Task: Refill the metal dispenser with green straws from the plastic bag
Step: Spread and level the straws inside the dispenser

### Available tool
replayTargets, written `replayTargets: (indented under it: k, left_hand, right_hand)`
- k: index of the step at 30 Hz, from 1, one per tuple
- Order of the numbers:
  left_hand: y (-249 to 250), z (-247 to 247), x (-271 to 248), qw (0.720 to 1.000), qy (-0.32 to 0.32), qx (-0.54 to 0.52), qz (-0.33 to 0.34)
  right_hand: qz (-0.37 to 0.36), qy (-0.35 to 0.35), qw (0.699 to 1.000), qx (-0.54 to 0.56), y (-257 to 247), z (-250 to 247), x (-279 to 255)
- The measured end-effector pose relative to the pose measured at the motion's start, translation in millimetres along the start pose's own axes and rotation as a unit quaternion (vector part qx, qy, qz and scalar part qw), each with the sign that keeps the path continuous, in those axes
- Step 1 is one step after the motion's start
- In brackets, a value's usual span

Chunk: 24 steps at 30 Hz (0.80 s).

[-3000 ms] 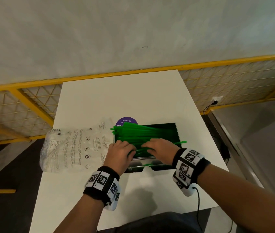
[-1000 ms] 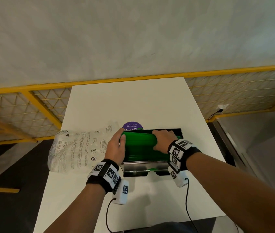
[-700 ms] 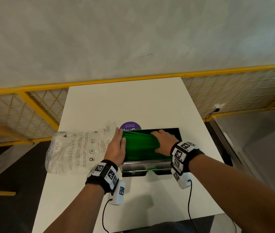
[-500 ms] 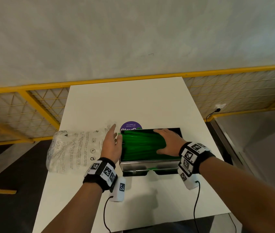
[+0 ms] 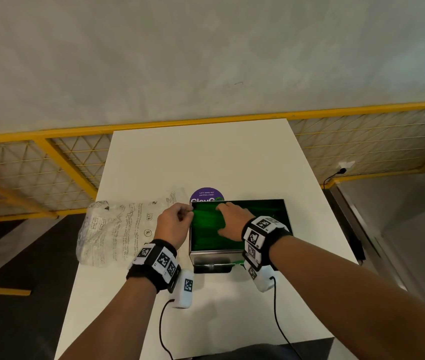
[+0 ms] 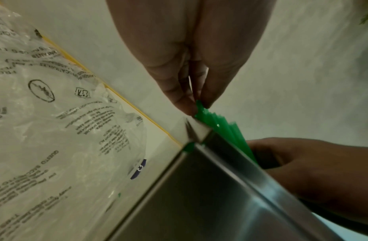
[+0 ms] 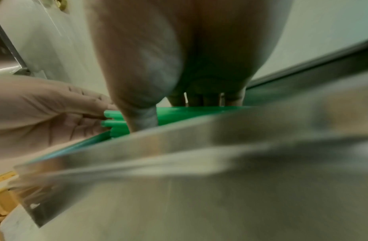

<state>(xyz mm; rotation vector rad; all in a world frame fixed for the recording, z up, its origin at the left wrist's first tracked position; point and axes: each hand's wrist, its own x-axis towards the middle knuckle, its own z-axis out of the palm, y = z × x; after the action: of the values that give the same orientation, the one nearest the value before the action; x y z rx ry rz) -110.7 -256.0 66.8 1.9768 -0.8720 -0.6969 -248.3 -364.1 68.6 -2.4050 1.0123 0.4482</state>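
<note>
White table (image 5: 206, 157) backed by a yellow mesh railing: the metal dispenser (image 5: 288, 216) stands near its front edge, the plastic bag (image 5: 118, 229) flat at its left edge. Scattered three seconds ago, the green straws (image 5: 206, 229) now lie levelled inside, long axes left-right, so refilling looks nearly done. The left hand (image 5: 173, 227) pinches protruding straw ends; the right hand (image 5: 232, 222) presses flat, fingers extended.

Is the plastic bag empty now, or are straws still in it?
Looks empty: the plastic bag lies flat and clear, no green inside; the green straws fill the metal dispenser.
</note>
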Motion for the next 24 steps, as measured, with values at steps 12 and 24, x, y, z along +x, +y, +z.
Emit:
replayTargets:
  k: [12,24]
  left_hand:
    - [-2,0,-6,0.998,-0.023,-0.063,0.012]
    - [14,2,-14,0.994,-0.088,-0.024,0.059]
  right_hand:
    - [0.000,0.008,1.000,0.030,-5,4,2]
    - [-0.021,-0.011,1.000,0.015,-15,-7,-1]
